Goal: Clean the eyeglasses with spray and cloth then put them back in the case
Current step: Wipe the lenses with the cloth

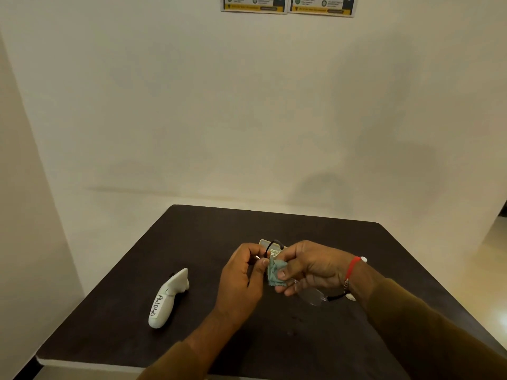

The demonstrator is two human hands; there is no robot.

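Note:
Over the middle of the dark table point(274, 338), my left hand point(242, 281) pinches the frame of the rimless eyeglasses point(311, 296) near one black temple, which curves up above my fingers. My right hand point(310, 267) presses a small pale green cloth point(275, 270) against one lens. The other lens hangs clear below my right palm. A pale case point(264, 242) lies on the table behind my hands, mostly hidden. A white bottle-like object with a handwritten label point(168, 298) lies on its side to the left.
The table's left and front edges drop to a light floor point(109, 229). A cream wall point(247, 105) stands close behind, with two posters point(288, 4) at the top. A small white object point(351, 297) peeks out beneath my right wrist.

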